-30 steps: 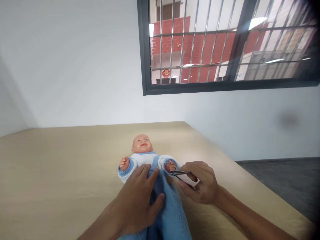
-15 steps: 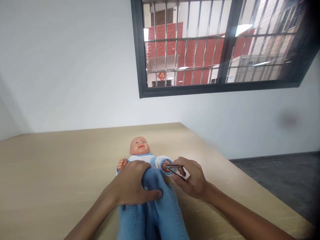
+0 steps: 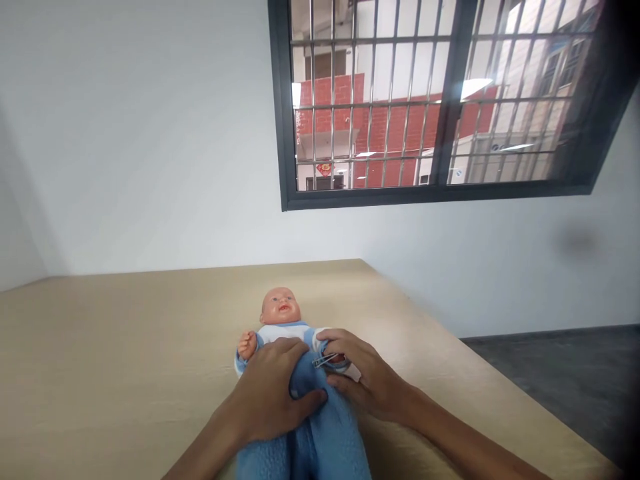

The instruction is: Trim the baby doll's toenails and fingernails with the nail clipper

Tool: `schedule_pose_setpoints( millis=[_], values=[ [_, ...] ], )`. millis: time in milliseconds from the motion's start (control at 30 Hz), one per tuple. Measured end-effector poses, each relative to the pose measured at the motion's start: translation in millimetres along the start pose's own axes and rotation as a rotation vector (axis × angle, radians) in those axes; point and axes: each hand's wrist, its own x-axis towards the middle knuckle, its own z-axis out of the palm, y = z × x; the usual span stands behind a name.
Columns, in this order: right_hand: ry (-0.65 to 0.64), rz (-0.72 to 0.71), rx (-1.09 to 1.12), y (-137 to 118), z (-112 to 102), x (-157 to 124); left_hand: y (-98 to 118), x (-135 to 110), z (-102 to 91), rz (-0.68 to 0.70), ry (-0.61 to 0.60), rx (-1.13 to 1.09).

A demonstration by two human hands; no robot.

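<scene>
A baby doll (image 3: 283, 331) in a white and blue top and fuzzy blue trousers (image 3: 340, 433) lies on its back, head away from me. My left hand (image 3: 277, 380) presses on its belly, with fingers and thumb around a bulge of the trousers. A metal nail clipper (image 3: 323, 361) pokes out from under the fingers of my right hand (image 3: 363, 373), beside the doll's cuffed hand on that side. My right fingertips reach over that sleeve and largely hide the doll's hand. The doll's other hand (image 3: 247, 345) sticks up bare on the left.
The doll lies on a light wooden table (image 3: 125, 347), whose right edge slants down towards me. Behind it stands a white wall (image 3: 150, 133) with a barred, dark-framed window (image 3: 370, 199). Dark grey floor (image 3: 560, 367) shows beyond the table on the right.
My right hand has shifted left and closer over the doll's sleeve, and the clipper now shows nearer the trousers. My left hand stays on the doll. The view has tilted up slightly.
</scene>
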Motion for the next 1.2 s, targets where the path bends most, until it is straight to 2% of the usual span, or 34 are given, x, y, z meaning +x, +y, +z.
schedule_pose_setpoints(
  millis=[133, 233, 300, 367, 467, 567, 633, 767, 867, 1000, 1100, 1200],
  values=[
    [0.027, -0.090, -0.110, -5, 4, -3, -24, 16, 7.0, 0.162, 0.018, -0.080],
    [0.066, -0.130, -0.256, -10, 5, -5, -40, 32, 3.9, 0.252, -0.041, -0.172],
    [0.105, -0.120, -0.262, -14, 5, -7, -46, 40, -2.1, 0.313, -0.112, -0.264],
    [0.154, -0.074, -0.140, -19, 4, -7, -46, 45, -9.1, 0.374, -0.226, -0.348],
    [0.188, 0.109, 0.271, -28, 6, -7, -38, 46, -15.9, 0.435, -0.383, -0.491],
    [0.128, 0.258, 0.632, -36, 11, -2, -25, 40, -15.3, 0.468, -0.491, -0.708],
    [0.086, 0.265, 0.699, -39, 14, 7, -16, 36, -15.6, 0.490, -0.553, -0.823],
    [0.142, 0.237, 0.595, -33, 20, 39, -6, 28, -32.0, 0.407, -0.645, -0.803],
    [0.165, 0.345, 0.695, -22, 30, 62, -14, 23, -50.8, 0.371, -0.735, -0.774],
    [0.152, 0.418, 0.853, -7, 47, 72, -47, 19, -66.7, 0.291, -0.761, -0.951],
    [0.121, 0.443, 0.889, 2, 52, 66, -75, 17, -74.1, 0.167, -0.795, -0.936],
    [0.093, 0.480, 0.902, 7, 50, 61, -95, 17, -75.5, 0.036, -0.675, -0.822]
  ],
)
